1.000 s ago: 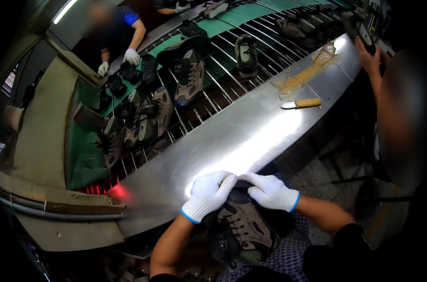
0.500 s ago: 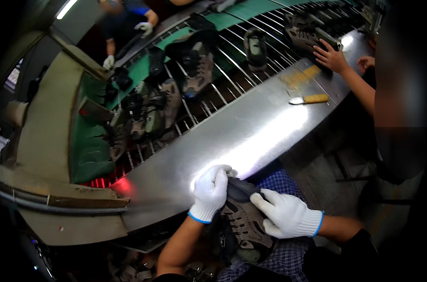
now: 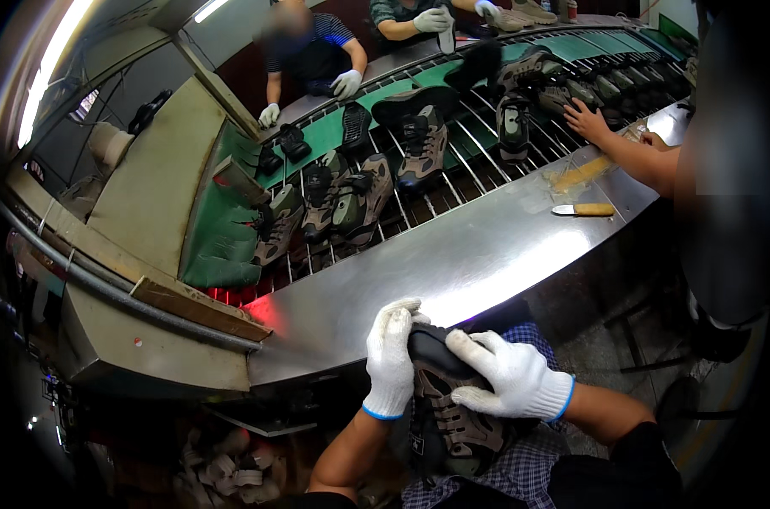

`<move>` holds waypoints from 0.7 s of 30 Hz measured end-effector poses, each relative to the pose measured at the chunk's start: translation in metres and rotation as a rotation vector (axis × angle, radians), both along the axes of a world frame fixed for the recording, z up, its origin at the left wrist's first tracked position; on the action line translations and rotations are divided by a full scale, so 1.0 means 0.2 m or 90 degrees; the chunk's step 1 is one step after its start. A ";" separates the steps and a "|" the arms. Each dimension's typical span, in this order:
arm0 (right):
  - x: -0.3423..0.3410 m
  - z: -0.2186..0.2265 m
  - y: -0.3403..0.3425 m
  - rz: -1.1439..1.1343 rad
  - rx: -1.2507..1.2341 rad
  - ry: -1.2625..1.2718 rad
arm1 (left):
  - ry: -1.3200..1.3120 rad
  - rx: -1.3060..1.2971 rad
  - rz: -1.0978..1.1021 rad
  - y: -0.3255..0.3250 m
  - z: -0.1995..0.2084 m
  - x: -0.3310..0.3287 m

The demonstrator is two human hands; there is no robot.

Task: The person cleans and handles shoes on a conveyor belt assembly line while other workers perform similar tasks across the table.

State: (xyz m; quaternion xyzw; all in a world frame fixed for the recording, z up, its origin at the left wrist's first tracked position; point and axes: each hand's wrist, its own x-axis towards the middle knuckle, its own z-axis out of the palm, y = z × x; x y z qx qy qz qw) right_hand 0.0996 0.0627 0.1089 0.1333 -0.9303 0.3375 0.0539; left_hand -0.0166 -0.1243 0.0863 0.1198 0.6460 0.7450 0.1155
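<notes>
A brown and black lace-up shoe (image 3: 454, 414) rests over my lap, its dark toe pointing away from me toward the metal ledge. My left hand (image 3: 391, 363), in a white knitted glove with a blue cuff edge, clasps the left side of the toe. From the right, my gloved right hand (image 3: 520, 375) grips the forefoot, with a finger lying along the edge of the dark toe cap. The shoe's underside and several of my fingertips are hidden. Blue checked cloth (image 3: 529, 467) lies under the shoe.
A metal ledge (image 3: 385, 305) borders a rod conveyor carrying several shoes (image 3: 423, 148). On the ledge lies a wooden-handled knife (image 3: 584, 209), near a co-worker's bare hand (image 3: 587, 123). Gloved co-workers stand across the conveyor. A beige panel (image 3: 160, 161) rises at left.
My view has tilted up, showing more of the conveyor and the people across it. The shoe's toe has turned more upright in my hands, and my right hand's fingers have shifted along it.
</notes>
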 end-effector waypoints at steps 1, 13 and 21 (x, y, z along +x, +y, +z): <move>0.00 0.05 -0.01 0.017 0.014 -0.005 | -0.001 -0.003 0.017 -0.01 0.00 0.01; -0.10 0.22 -0.01 0.044 -0.024 -0.087 | 0.021 0.047 0.005 -0.05 0.16 0.11; -0.15 0.19 -0.04 0.065 -0.071 -0.098 | 0.023 0.038 0.003 -0.06 0.15 0.11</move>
